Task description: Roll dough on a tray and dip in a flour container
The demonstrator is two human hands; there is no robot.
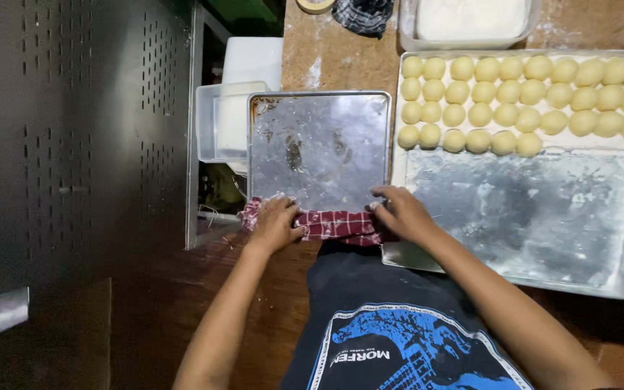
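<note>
An empty, greasy metal baking tray [319, 148] lies in front of me on the wooden table. A red checked cloth [334, 225] is folded over the tray's near edge. My left hand [276, 224] grips the cloth and edge at the left, and my right hand [399, 211] grips them at the right. To the right lies a large floured tray [529, 217] with several rows of pale round dough balls [521, 101] along its far side.
A perforated metal cabinet [74, 144] stands at the left. A clear plastic tub [218, 119] sits left of the tray. A white container of flour [471, 22], a dark cloth [362, 14] and a tape roll [315, 6] lie at the far edge.
</note>
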